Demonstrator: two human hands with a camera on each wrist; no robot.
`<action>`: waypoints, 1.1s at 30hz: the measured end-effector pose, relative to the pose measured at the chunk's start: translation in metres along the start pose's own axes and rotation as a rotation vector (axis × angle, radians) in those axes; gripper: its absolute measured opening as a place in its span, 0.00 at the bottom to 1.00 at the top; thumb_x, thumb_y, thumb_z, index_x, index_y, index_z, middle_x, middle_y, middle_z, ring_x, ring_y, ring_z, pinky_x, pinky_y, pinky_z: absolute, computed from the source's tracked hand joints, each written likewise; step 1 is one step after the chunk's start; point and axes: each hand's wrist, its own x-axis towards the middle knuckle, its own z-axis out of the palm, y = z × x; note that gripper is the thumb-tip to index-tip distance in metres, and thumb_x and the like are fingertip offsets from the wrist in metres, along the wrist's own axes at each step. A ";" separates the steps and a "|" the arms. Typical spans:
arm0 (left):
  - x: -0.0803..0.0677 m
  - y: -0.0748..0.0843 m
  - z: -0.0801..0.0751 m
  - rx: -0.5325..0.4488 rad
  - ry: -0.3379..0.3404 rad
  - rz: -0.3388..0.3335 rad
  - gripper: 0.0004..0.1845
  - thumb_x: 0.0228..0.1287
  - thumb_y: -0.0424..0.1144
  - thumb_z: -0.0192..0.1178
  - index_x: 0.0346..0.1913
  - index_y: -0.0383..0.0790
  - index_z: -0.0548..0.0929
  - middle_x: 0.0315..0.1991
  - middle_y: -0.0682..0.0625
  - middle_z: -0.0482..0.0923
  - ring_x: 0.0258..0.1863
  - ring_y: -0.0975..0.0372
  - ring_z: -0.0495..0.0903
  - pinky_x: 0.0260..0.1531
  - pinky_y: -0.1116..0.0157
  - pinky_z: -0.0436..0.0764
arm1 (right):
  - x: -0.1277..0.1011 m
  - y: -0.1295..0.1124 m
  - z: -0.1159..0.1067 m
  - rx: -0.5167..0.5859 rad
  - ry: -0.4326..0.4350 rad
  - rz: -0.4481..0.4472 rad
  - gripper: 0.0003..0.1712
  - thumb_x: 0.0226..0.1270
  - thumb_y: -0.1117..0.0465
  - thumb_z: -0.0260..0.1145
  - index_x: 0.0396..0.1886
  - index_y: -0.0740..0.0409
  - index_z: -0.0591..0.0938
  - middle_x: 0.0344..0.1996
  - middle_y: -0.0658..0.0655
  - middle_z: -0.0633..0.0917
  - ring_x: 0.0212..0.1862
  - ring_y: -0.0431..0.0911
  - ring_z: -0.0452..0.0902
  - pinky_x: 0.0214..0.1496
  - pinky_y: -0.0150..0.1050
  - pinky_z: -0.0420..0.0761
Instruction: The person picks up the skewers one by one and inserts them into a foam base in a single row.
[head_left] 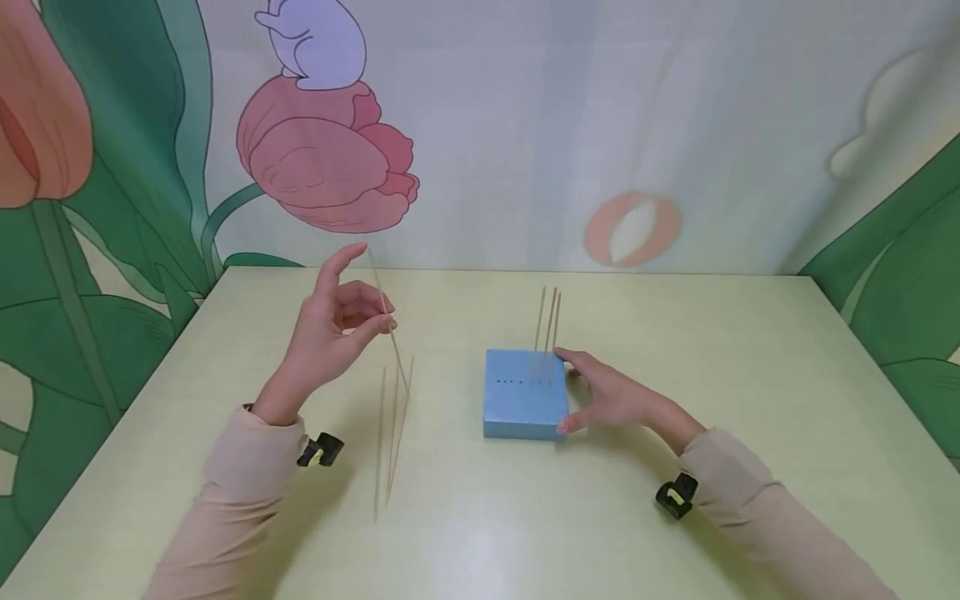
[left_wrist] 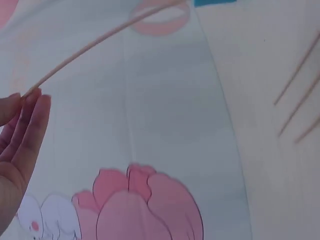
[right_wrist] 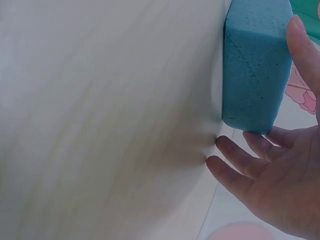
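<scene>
My left hand pinches a thin wooden stick between thumb and fingers, above the left part of the table. The stick slants, its lower end overlapping the loose sticks that lie on the table below. A blue foam block sits near the table's middle. Three sticks stand upright in it, right of a short row of small holes. My right hand holds the block's right side, thumb at the near corner and index finger at the far one; its other fingers spread beside the block in the right wrist view.
The pale table reaches back to a printed curtain with flowers and a rabbit. Each wrist bears a small black camera, one on the left sleeve and one on the right sleeve.
</scene>
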 end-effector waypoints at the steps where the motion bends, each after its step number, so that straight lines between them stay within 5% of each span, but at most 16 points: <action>1: 0.002 0.000 0.006 -0.002 0.015 0.028 0.42 0.48 0.14 0.59 0.65 0.36 0.54 0.29 0.39 0.76 0.28 0.65 0.80 0.34 0.71 0.80 | 0.000 -0.001 0.000 -0.003 -0.001 -0.003 0.63 0.42 0.51 0.76 0.69 0.66 0.46 0.66 0.67 0.54 0.64 0.61 0.55 0.64 0.55 0.55; 10: 0.020 0.001 0.055 0.018 0.017 0.185 0.24 0.49 0.19 0.62 0.51 0.27 0.71 0.29 0.42 0.79 0.28 0.56 0.81 0.32 0.69 0.81 | 0.001 -0.004 -0.003 -0.029 -0.002 -0.007 0.62 0.44 0.52 0.76 0.69 0.67 0.46 0.66 0.68 0.55 0.63 0.62 0.56 0.64 0.56 0.55; 17: 0.034 0.000 0.081 -0.002 -0.009 0.299 0.21 0.47 0.18 0.63 0.48 0.26 0.74 0.28 0.42 0.78 0.26 0.58 0.80 0.29 0.67 0.81 | 0.000 -0.003 -0.001 -0.009 0.003 -0.002 0.62 0.43 0.52 0.76 0.69 0.67 0.47 0.65 0.68 0.56 0.63 0.62 0.56 0.64 0.56 0.55; 33: 0.044 -0.007 0.117 -0.076 -0.072 0.297 0.16 0.50 0.20 0.62 0.45 0.27 0.74 0.26 0.42 0.79 0.26 0.59 0.80 0.30 0.69 0.81 | -0.001 -0.001 -0.002 -0.016 0.000 -0.010 0.61 0.45 0.51 0.75 0.69 0.67 0.47 0.65 0.68 0.56 0.62 0.63 0.57 0.63 0.57 0.56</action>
